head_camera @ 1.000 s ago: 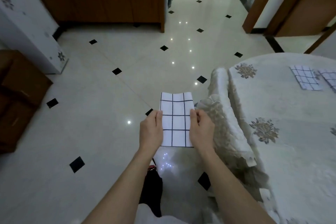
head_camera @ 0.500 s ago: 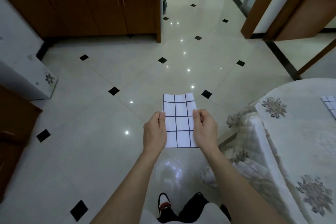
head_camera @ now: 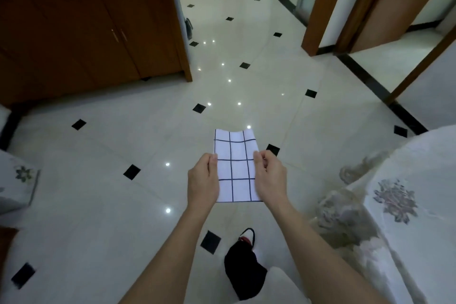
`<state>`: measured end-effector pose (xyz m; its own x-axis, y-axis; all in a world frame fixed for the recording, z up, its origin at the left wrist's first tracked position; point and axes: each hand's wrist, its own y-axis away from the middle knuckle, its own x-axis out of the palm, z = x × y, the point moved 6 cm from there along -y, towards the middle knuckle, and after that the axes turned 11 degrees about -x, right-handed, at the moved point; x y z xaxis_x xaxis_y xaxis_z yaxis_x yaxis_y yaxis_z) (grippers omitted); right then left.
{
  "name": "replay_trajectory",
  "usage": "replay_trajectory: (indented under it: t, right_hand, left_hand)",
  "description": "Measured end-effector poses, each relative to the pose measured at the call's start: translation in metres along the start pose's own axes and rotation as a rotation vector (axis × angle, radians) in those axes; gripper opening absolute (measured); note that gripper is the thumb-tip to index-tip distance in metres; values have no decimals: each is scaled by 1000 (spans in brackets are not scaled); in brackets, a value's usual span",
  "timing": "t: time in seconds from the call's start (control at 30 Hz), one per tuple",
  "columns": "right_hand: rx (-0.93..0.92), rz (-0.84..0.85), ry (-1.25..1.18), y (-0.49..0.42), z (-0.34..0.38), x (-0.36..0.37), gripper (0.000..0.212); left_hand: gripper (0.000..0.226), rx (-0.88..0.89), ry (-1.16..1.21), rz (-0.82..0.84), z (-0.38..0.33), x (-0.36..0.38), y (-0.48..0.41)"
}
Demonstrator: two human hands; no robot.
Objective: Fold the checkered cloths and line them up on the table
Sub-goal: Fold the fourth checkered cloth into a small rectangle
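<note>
We pinch the cloth (head_camera: 235, 165) by its long edges, left hand (head_camera: 202, 181) and right hand (head_camera: 271, 176); the table (head_camera: 419, 180) lies right.

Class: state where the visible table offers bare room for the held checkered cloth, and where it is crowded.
The table has bare room for the checkered cloth between its far rim and the flower motif. Bunched drape folds crowd its left edge.

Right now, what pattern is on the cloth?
White with dark grid lines, on the cloth in the head view.
</note>
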<state>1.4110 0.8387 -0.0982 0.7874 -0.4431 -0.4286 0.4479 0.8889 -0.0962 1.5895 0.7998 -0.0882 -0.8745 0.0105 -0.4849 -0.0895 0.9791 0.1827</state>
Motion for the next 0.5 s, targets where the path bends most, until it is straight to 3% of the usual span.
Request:
replay_trajectory:
  t: [0.27, 0.5]
  right_hand:
    - [61, -137, -2, -154, -15, -19, 28]
    - [166, -272, 78, -248, -49, -64, 26]
  left_hand:
    - [36, 41, -73, 89, -83, 82, -146]
    - [39, 151, -70, 276, -150, 177, -223]
